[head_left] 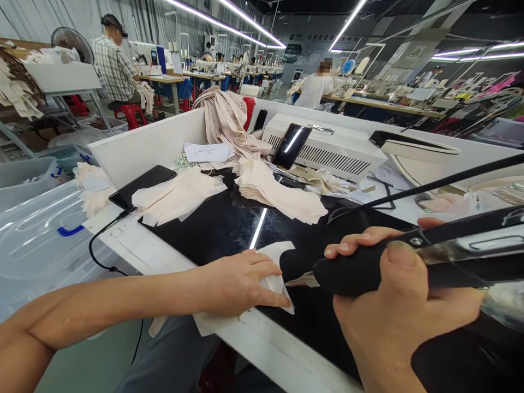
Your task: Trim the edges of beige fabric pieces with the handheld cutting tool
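Cream fabric piece lay under left hand, fingers spread, long axis partly hidden; right hand, farther off, clamped round black-handled tool, metal tip pointing left at piece's edge

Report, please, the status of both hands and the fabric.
Left hand on pale fabric piece. Right hand gripping black tool, metal tip at fabric's edge. Fabric stacks farther back, clear of tip.
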`<state>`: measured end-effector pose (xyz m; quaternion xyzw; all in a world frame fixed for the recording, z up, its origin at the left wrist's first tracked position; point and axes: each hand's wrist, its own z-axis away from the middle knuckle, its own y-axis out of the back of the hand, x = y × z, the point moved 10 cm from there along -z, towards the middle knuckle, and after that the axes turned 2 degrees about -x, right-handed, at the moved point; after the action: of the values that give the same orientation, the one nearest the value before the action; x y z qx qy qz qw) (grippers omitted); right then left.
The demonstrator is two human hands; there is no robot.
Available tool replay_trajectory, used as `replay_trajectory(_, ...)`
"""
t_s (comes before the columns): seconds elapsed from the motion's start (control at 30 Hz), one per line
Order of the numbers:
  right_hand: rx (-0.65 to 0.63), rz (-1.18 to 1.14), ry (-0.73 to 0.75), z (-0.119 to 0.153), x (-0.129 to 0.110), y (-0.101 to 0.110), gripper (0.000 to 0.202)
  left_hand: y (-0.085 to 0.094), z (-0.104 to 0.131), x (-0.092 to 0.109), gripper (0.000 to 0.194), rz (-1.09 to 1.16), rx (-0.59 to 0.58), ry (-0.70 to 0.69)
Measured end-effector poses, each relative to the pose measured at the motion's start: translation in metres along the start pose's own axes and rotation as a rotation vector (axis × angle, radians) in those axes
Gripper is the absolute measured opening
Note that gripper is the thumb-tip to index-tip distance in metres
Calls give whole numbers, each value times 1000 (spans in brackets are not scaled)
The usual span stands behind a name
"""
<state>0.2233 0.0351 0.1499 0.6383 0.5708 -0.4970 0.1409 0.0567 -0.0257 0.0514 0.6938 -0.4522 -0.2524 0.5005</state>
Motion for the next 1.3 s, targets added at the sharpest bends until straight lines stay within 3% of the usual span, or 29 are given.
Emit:
replay_trajectory(0.2, -18, 5, -41, 3, 0, 3, 49, 4, 3, 19, 42, -96, 30, 60)
replay_trajectory(0.4, -129, 21, -128, 1, -4, 6, 51, 13, 5, 37, 44, -153, -18, 64)
replay_trajectory(0.53, -106, 8, -63, 3, -5, 7, 48, 23, 1, 30, 30, -119, 49, 15)
replay_trajectory(0.63, -58, -18, 4, 7, -2, 9, 50, 19, -1, 22, 23, -92, 52, -3)
replay_trajectory(0.83, -44, -22, -1, 10, 4, 12, 50, 15, 3, 8, 22, -56, 89, 9)
replay_trajectory(1.13, -192, -2, -87, 5, 2, 10, 45, 8, 11, 3, 26, 14, 78, 29)
replay_trajectory(1.3, -30, -47, 1, 7, -2, 8, 45, 6, 13, 4, 25, 33, 65, 29)
